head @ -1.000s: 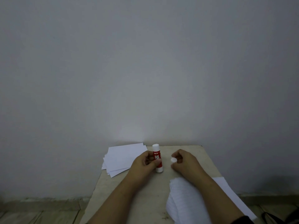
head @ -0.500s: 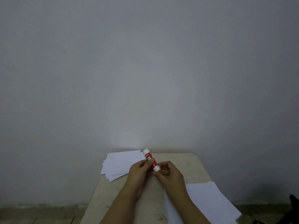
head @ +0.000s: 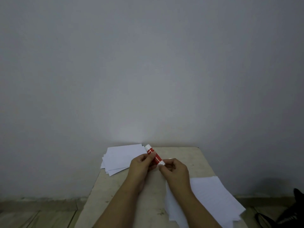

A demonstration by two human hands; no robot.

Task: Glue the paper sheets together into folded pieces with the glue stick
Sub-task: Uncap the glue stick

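While your left hand (head: 142, 163) grips the tilted red-and-white glue stick (head: 154, 155) mid-barrel, your right hand (head: 174, 170) pinches its near white end, between the two white paper stacks.

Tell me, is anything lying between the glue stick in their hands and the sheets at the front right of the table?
Nothing visible does. The glue stick is held by the left hand and right hand above bare table; the paper sheets lie just beyond the right wrist, uncovered.
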